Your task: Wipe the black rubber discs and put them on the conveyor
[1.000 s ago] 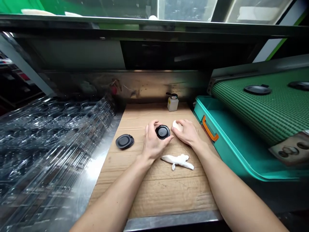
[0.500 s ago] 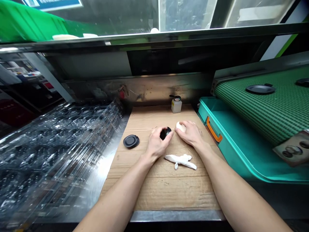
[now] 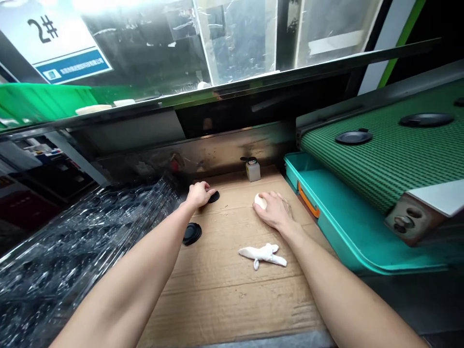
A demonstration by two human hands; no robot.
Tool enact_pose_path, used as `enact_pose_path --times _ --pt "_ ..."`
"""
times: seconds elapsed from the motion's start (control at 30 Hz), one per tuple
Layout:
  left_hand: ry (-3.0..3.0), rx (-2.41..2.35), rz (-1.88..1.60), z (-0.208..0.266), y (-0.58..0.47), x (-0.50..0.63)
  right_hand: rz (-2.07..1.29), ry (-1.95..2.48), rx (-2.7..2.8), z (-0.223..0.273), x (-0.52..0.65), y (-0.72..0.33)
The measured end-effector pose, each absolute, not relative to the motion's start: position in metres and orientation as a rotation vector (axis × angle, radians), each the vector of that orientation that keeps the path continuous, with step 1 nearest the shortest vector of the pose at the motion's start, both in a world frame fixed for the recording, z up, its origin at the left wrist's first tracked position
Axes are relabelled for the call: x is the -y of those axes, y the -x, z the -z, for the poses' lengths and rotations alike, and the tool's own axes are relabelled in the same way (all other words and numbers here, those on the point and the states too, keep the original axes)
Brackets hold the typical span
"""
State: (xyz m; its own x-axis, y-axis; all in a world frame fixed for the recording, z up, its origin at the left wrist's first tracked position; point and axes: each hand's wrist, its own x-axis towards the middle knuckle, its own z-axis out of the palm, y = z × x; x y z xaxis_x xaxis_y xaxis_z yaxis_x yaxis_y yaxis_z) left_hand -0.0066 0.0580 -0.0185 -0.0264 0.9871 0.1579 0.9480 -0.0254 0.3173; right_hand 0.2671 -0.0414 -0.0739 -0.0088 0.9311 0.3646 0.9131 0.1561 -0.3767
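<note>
At the far left of the cardboard sheet (image 3: 232,290), my left hand (image 3: 199,193) pinches the edge of a round black lid-like disc (image 3: 215,196), which is low over or lying on the cardboard; I cannot tell which. Nearer to me, a small stack of similar black discs (image 3: 191,234) lies beside my left forearm. My right hand (image 3: 276,210) is closed around a white rounded pad (image 3: 260,201), mostly covered by the fingers, on the right of the cardboard. A crumpled white cloth or glove (image 3: 264,253) lies in front of that hand.
A small pump bottle (image 3: 253,170) stands at the back. Clear plastic trays (image 3: 90,246) are piled at left. On the right are a teal bin (image 3: 357,244) with an orange handle and a green conveyor belt (image 3: 384,164) carrying black discs (image 3: 353,137). Above runs a shelf with a green crate (image 3: 43,102).
My left hand has moved left and away from me with the black disc, apart from my right hand. The right hand keeps the white pad. The camera view has tilted and shifted.
</note>
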Motion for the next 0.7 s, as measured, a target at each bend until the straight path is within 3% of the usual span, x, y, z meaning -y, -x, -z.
enact_pose_path --times 0.2,0.43,0.57,0.7 --pt "-2.215 -2.135 -0.526 0.004 0.023 0.007 -0.06 1.753 1.897 0.074 0.042 -0.268" --pt "-2.207 -2.006 -0.187 0.016 0.057 0.095 -0.063 1.744 1.894 0.074 0.043 -0.269" --pt "-2.186 -1.934 -0.306 0.019 0.051 0.105 -0.059 1.756 1.899 0.073 0.043 -0.269" --pt "-2.121 -2.186 -0.349 0.001 0.026 0.117 -0.07 1.764 1.907 0.072 0.044 -0.269"
